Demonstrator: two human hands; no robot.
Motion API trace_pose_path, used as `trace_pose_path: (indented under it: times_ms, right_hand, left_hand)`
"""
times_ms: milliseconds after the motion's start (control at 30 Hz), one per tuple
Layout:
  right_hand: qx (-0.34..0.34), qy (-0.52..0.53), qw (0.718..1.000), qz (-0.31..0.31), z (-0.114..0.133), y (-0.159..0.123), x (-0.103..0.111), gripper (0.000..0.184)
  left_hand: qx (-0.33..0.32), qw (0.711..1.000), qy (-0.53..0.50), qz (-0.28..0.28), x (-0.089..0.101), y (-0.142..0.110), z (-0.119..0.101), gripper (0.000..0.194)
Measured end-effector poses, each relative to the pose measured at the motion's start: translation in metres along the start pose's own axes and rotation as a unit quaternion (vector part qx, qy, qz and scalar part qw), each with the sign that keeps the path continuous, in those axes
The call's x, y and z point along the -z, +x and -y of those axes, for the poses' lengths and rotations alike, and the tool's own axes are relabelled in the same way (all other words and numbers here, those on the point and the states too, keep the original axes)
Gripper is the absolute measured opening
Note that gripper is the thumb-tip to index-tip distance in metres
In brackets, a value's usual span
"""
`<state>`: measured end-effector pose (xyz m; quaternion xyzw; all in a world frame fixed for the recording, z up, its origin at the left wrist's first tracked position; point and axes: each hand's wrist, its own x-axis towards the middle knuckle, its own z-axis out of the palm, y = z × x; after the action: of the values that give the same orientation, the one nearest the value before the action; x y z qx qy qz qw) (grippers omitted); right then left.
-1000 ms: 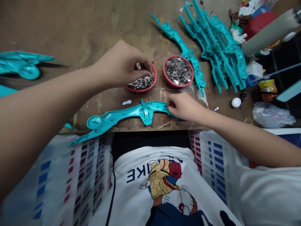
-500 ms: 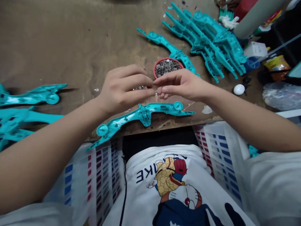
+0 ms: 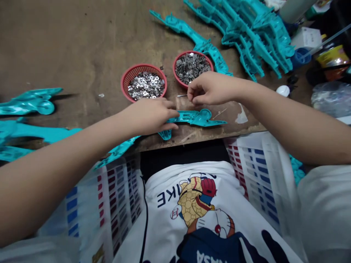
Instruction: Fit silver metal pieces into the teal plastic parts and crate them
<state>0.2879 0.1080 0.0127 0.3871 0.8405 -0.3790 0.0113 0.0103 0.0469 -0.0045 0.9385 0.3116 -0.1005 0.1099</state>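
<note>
A curved turquoise plastic part (image 3: 201,117) lies along the table's front edge, its left end jutting past the edge. My left hand (image 3: 153,116) rests over its middle, thumb and fingers on either side of it, hiding that stretch. To the right, my right hand (image 3: 207,89) is closed in a pinch above the part. A thin stick with a pale tip (image 3: 182,95) points left from its fingertips. Beyond my left hand is a red basket (image 3: 124,82) of small shiny metal pieces (image 3: 146,86). A second red basket (image 3: 175,75), holding darker metal pieces (image 3: 192,65), sits behind my right hand.
More turquoise parts (image 3: 241,36) are stacked at the back right, with one part (image 3: 189,31) beside them. Others (image 3: 30,102) lie at the left. A white box (image 3: 307,38) and a plastic bag (image 3: 331,100) stand right. White plastic crates (image 3: 260,175) flank my lap under the table edge.
My hands have parted from their meeting above the turquoise part. The left came down onto the part; the right moved slightly up and right, with the stick now showing. Both baskets are uncovered.
</note>
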Motion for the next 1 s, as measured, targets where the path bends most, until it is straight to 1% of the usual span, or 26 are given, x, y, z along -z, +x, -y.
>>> trace_pose_path:
  times_ms: [67,133,233,333,500,567,733,867,1000]
  right_hand:
    - [-0.011,-0.012,1.000,0.004,0.000,0.001,-0.001,0.018]
    - [0.000,-0.020,1.000,0.008,0.000,0.003,-0.005,0.020]
    - [0.052,-0.031,0.998,0.027,-0.001,0.007,-0.013,0.022]
    - [0.100,-0.029,0.993,0.049,-0.006,0.013,-0.020,0.022]
    - [0.115,-0.031,0.992,0.042,-0.018,0.021,-0.028,0.023]
    - [0.131,-0.029,0.990,0.047,-0.024,0.023,-0.031,0.022]
    - [0.186,-0.033,0.979,0.071,-0.039,0.030,-0.041,0.016]
    - [0.196,-0.033,0.977,0.083,-0.046,0.034,-0.045,0.015]
    - [0.198,-0.001,0.977,0.075,-0.049,0.034,-0.044,0.015]
  left_hand:
    - [-0.002,0.999,0.032,0.044,-0.007,0.005,-0.001,0.036]
    - [-0.008,0.997,0.041,0.058,-0.010,0.008,-0.001,0.036]
    - [-0.024,0.998,0.021,0.048,-0.011,0.010,0.001,0.036]
    - [-0.024,0.999,0.004,0.043,-0.012,0.009,0.003,0.039]
    - [0.025,0.999,0.006,0.038,-0.013,0.009,-0.004,0.040]
    - [0.035,0.999,0.005,0.034,-0.013,0.009,-0.008,0.039]
    - [0.036,0.999,-0.023,0.023,-0.014,0.009,-0.009,0.039]
    - [0.025,0.999,-0.024,0.007,-0.018,0.009,-0.005,0.037]
    - [0.024,0.999,-0.027,0.006,-0.020,0.008,-0.002,0.037]
